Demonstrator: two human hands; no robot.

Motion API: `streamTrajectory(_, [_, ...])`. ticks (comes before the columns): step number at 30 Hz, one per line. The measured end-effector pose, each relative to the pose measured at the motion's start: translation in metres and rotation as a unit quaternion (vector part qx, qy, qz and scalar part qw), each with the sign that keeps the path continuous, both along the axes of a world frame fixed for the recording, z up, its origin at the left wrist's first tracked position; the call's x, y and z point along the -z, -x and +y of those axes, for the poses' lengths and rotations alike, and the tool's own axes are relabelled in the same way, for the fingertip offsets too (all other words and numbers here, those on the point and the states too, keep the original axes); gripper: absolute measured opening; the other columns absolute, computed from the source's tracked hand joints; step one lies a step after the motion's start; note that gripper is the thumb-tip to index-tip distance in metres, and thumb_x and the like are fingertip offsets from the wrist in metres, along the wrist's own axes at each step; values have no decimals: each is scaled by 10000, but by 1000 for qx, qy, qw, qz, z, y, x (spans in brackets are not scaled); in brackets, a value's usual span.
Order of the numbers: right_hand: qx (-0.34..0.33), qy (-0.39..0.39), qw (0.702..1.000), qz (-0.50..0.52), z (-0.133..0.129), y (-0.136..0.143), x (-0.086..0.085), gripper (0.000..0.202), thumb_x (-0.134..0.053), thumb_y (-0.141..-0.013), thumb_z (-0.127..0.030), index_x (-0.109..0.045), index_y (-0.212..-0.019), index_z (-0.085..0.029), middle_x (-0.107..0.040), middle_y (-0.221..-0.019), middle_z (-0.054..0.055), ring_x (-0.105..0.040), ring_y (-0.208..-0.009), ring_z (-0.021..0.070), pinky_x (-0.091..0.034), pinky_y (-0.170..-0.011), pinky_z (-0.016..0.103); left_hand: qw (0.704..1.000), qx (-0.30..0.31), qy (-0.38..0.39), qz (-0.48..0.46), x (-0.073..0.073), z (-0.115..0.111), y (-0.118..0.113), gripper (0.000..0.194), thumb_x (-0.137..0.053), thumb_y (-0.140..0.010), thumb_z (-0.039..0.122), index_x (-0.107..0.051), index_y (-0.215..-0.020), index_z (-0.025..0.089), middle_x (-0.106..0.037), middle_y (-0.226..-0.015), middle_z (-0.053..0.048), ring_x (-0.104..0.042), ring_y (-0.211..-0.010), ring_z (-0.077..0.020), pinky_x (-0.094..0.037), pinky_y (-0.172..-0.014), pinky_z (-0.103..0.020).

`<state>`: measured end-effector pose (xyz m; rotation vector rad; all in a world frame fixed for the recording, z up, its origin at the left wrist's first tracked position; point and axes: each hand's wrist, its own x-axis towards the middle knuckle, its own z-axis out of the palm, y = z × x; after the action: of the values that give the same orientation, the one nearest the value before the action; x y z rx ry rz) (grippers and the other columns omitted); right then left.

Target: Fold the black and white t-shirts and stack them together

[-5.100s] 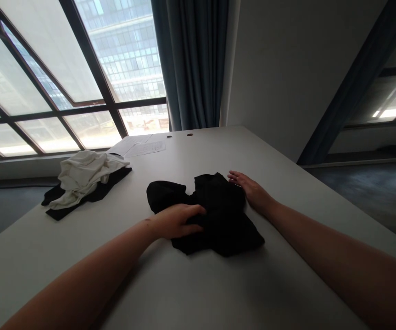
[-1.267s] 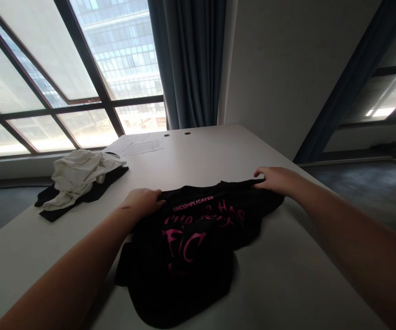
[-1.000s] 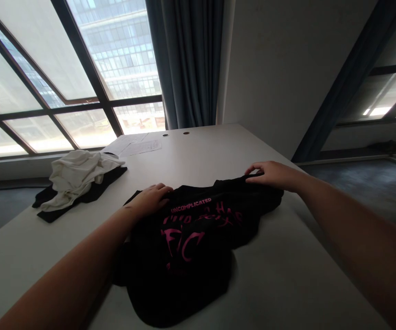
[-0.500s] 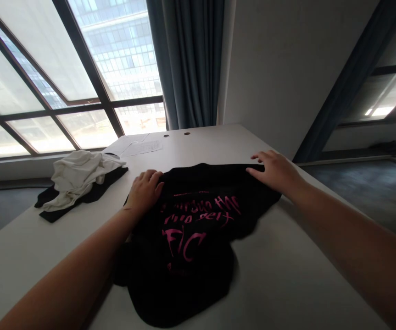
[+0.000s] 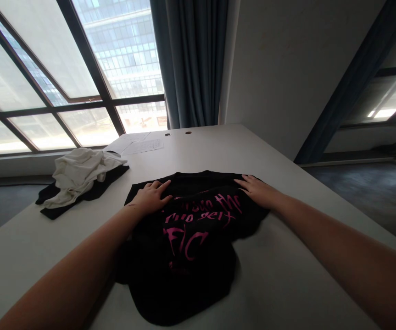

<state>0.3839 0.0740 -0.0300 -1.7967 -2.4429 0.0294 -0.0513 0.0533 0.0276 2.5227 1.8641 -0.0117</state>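
Note:
A black shirt (image 5: 198,247) with pink lettering lies on the white table (image 5: 287,284), its far edge across the middle of the view and its lower part bunched toward me. My left hand (image 5: 152,197) rests on the shirt's upper left area, fingers spread, the index finger and thumb pointing right. On the upper right part of the shirt lies my right hand (image 5: 256,189), palm down with its fingers apart. Neither hand grips the fabric. The palms' undersides are hidden.
At the table's left edge a crumpled white cloth (image 5: 77,174) lies on a black cloth (image 5: 94,191). Paper sheets (image 5: 144,145) are at the far left corner. Behind the table are a blue curtain (image 5: 192,64), windows and a wall (image 5: 287,59).
The shirt's far edge has come slightly nearer and lies flatter. My right hand has moved left and down onto the shirt; my left hand has shifted a little right, its fingers more spread.

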Motion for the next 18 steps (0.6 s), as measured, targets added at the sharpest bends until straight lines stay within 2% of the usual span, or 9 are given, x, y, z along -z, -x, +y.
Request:
streamTrajectory(3, [-12,1,1000,22,0,-2,-6,594,-452,-1033,-484,-570,-1541,-201,-474,-1627,166,-386,-1539,356,-318,-1254,552,999,42,-22,1,2,1,4,588,-464,-1006,603,-563,-1518,335,-572,-1448,-134,-523,-1361,-387,-426,-1114,-597])
streamTrajectory(7, [-54,-49,996,56,-12,10,-26,473,-455,-1031,-364,-684,-1416,-213,-493,-1618,138,-343,-1559,367,-257,-1256,640,986,160,-30,-43,1,1,8,320,-551,-1001,455,-709,-1222,285,-454,-1616,-71,-449,-1463,-333,-362,-1213,-544])
streamTrajectory(9, [-94,-72,989,93,-20,24,-40,470,-434,-1036,-343,-682,-1414,-211,-511,-1607,125,-351,-1559,340,-241,-1275,613,975,215,-5,-62,-2,1,6,243,-557,-1009,424,-708,-1106,259,-416,-1666,-39,-387,-1523,-311,-327,-1253,-512])
streamTrajectory(12, [-162,-32,977,136,-21,54,-58,483,-469,-1023,-371,-668,-1433,-213,-558,-1571,108,-408,-1532,307,-289,-1283,523,958,275,31,-70,-8,5,-5,296,-495,-1051,446,-711,-1021,246,-497,-1625,-24,-384,-1539,-266,-291,-1284,-448])
streamTrajectory(14, [-178,8,973,148,-13,80,-65,499,-482,-1019,-392,-646,-1461,-228,-572,-1561,85,-442,-1512,290,-323,-1272,477,957,277,34,-77,-10,11,-16,362,-444,-1070,475,-724,-1029,249,-542,-1590,-29,-468,-1486,-251,-320,-1269,-423])
streamTrajectory(15, [-171,19,974,150,-7,93,-66,516,-466,-1027,-399,-621,-1488,-226,-576,-1558,80,-464,-1497,281,-332,-1267,454,962,257,27,-88,-9,16,-22,379,-425,-1073,487,-724,-1089,254,-545,-1587,-35,-518,-1446,-248,-356,-1247,-418])
streamTrajectory(17, [-129,42,981,136,8,116,-64,565,-425,-1048,-420,-550,-1550,-195,-553,-1578,102,-495,-1474,268,-348,-1252,417,976,188,7,-111,-4,25,-33,429,-402,-1073,497,-654,-1321,256,-503,-1621,-63,-553,-1417,-255,-402,-1210,-423])
streamTrajectory(18, [-103,60,986,113,16,126,-60,603,-423,-1050,-439,-501,-1585,-172,-496,-1619,124,-455,-1504,276,-325,-1261,428,983,148,4,-111,0,30,-37,483,-395,-1072,501,-574,-1446,253,-467,-1648,-81,-527,-1445,-268,-395,-1213,-441])
